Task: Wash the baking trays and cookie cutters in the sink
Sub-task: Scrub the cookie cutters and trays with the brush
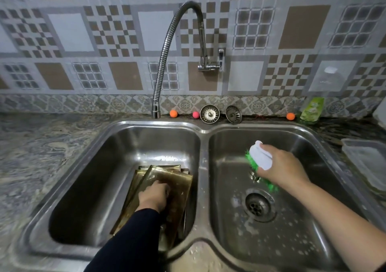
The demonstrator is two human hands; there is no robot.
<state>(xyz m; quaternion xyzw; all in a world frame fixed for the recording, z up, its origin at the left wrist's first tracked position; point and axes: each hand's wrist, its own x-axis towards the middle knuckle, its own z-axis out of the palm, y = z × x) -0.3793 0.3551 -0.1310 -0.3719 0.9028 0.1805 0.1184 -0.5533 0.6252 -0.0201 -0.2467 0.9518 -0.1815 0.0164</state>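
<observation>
Several golden-brown baking trays [179, 183] lie stacked and tilted in the left basin of the steel double sink [203, 146], against its right wall. My left hand [154, 195] rests on the top tray with its fingers curled over the tray's surface. Over the right basin my right hand [281, 166] grips a scrubbing brush [260, 155] with a white handle and green bristles, held above the drain [258, 206]. No cookie cutters are in sight.
A flexible steel tap [167, 48] hangs over the left basin, with no water running. Two sink strainers [210, 114], three small coloured balls and a green dish-soap bottle [311, 109] stand along the back ledge. A clear plastic tray [367, 161] sits on the right counter. Foam flecks the right basin.
</observation>
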